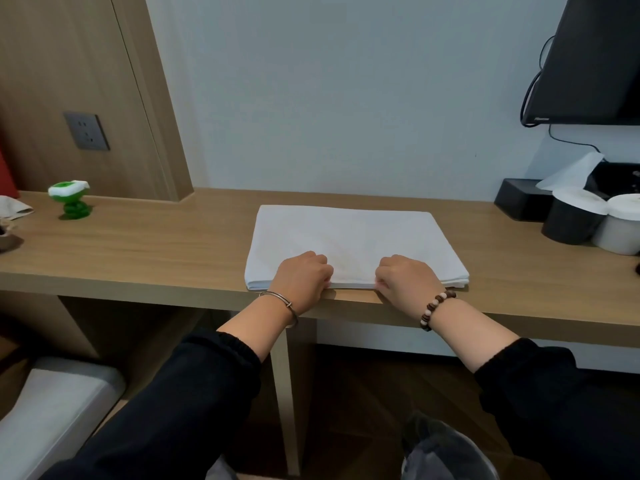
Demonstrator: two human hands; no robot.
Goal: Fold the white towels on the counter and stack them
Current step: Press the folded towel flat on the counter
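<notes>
- A folded white towel (353, 233) lies flat on a long wooden counter (156, 251). It sits about midway along the surface and reaches from near the back wall to just short of the front edge.
- Several layers of cloth show stacked along the towel's near edge.
- The person's left hand (302, 277) is curled closed over that near edge, left of its middle, gripping the cloth.
- The right hand (406, 277) is curled the same way on the near edge, right of its middle, also gripping the cloth.
- The two hands are near each other but apart. Most of the towel lies beyond the knuckles, towards the wall.
- A thin metal bangle (280, 301) circles the left wrist and a brown and pale bead bracelet (437, 308) circles the right. Both arms wear black sleeves.
- A dark screen (595, 64) hangs on the wall above the right end of the surface. A small mark on its lower edge is too small to read.
- At the right end stand a black tissue box (519, 199), a black cup (571, 223) and a white cup (618, 232).
- Towards the left end stands a green and white ornament (71, 199), with a grey wall socket (86, 131) on the wood panel above it.
</notes>
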